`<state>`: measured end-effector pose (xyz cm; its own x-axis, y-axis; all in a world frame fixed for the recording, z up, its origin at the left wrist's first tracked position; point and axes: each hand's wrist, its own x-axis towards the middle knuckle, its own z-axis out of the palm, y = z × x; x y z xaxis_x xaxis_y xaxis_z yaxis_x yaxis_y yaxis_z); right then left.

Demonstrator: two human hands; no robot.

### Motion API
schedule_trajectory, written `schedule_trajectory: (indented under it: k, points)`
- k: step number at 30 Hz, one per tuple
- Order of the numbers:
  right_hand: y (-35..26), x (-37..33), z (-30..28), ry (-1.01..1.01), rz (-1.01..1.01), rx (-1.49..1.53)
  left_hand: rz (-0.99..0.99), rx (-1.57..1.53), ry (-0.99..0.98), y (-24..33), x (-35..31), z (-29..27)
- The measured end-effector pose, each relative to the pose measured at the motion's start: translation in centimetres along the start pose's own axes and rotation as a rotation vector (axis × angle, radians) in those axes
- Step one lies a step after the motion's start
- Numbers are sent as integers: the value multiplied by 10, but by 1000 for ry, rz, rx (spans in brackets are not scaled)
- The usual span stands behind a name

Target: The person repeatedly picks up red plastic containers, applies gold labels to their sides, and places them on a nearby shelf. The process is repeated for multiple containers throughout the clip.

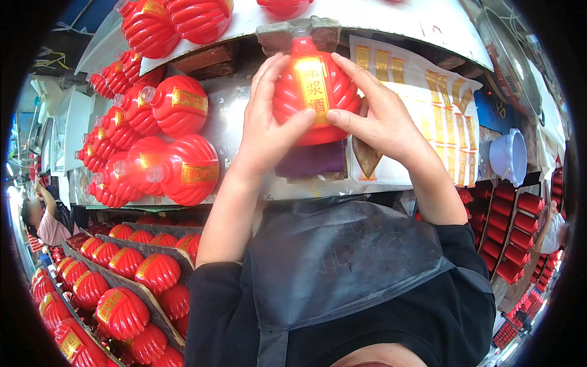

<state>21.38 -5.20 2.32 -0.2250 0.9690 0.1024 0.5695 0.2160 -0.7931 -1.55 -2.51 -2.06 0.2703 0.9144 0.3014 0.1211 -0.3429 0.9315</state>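
Observation:
A red, ribbed, round-bodied bottle point(284, 92) with a clear neck lies in front of me, its neck pointing away against a worn rest point(264, 38). Down its middle runs a gold label point(310, 85). My left hand point(267, 113) is curved around the left side, thumb on the label's lower part. On the other side my right hand point(382, 116) grips the bottle, its thumb at the label's right edge. The bottle's near end lies over a dark purple pad point(310, 162). A sheet of gold labels point(422, 116) on pale backing spreads beside my right hand.
Several red bottles point(186, 168) lie on the left of the worktable point(235, 131). More stand on a white raised shelf point(391, 30) behind. Racks of red bottles point(125, 263) fill the lower left. A pale blue bucket point(510, 156) is at the right; people are at both far edges.

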Motion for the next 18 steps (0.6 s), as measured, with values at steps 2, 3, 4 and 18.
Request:
schedule_trajectory:
  k: [2, 3, 4, 18]
  points:
    - [-1, 0, 0, -18, 22, 9, 4, 24, 1, 0, 0, 0]
    - [-2, 0, 1, -9, 28, 3, 10, 35, 0, 0, 1, 0]
    - [-2, -1, 1, -5, 28, 5, 8, 35, 2, 0, 1, 0]
    - [-3, -2, 1, -11, 39, -3, 17, 92, 15, 4, 1, 2]
